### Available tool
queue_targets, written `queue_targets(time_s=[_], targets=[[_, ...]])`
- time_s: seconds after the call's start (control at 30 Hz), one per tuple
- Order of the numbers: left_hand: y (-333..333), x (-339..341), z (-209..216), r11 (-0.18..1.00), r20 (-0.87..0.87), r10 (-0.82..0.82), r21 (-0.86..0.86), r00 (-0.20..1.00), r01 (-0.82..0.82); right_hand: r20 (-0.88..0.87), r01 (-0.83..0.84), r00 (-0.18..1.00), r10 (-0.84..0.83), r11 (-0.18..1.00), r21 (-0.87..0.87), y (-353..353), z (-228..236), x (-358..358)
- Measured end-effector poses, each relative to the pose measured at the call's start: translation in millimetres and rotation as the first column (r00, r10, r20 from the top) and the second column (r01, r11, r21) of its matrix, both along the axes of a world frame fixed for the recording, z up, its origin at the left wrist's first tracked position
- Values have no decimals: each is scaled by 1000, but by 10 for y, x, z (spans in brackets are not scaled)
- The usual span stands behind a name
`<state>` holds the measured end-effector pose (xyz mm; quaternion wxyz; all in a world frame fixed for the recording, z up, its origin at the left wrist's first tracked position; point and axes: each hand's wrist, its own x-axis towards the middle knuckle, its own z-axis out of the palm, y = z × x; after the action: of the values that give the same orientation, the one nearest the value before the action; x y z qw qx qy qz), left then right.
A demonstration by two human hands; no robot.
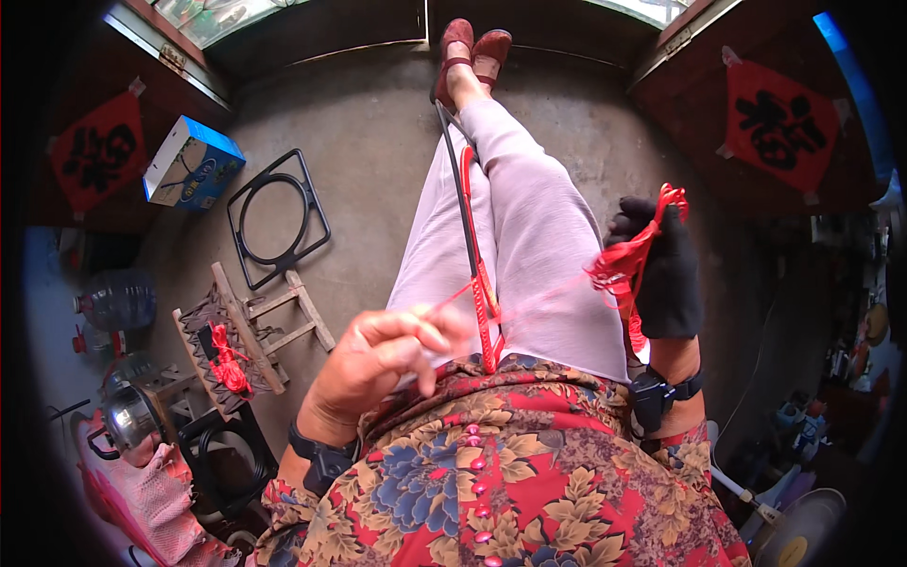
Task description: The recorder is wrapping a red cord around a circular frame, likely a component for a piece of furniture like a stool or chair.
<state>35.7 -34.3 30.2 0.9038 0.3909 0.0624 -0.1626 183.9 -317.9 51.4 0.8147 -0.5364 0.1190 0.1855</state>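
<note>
At the far left, a red paper diamond (99,156) hangs on a dark panel, with a clear plastic jug (118,300) lower down. Below the jug are a shiny metal pot (134,425) and a pink textured cloth (151,496). A blue and white box (196,163) stands on the floor, and to its right a black square frame with a ring inside (280,215) lies flat. Nearer, a bundle of red cord (227,363) rests on a low wooden stool (248,326).

The left hand (383,359) is bare and hangs over the lap, a black band round its wrist. Its fingers are curled, thumb and forefinger close to each other; a thin red strand (452,298) reaches toward them, but blur hides whether they pinch it.

In the middle, a long narrow black frame (461,194) lies along the legs from the shoes (458,47) to the waist, its lower part wrapped in red cord.

To the right, the right hand (671,274), in a black glove, has its fingers clamped on a looped hank of red cord (625,263) above the thigh. Another red paper diamond (784,161) hangs farther right.
</note>
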Motion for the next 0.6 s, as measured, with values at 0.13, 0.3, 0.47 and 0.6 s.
queue_targets(time_s=[0.13,0.3,0.47,0.6], targets=[[-71,289,64,953,129,266,115,955,-281,358,-149,837,414,802,-579,96,-54,-58],[-239,335,-203,893,19,210,403,978,-199,331,-86,664,671,507,-858,354,-249,-182],[-289,249,-331,865,-40,135,491,990,-99,-86,-565,763,641,595,-571,609,-324,-299],[-270,221,-327,845,-150,66,535,987,25,15,-635,738,674,702,-322,606,-497,-367]])
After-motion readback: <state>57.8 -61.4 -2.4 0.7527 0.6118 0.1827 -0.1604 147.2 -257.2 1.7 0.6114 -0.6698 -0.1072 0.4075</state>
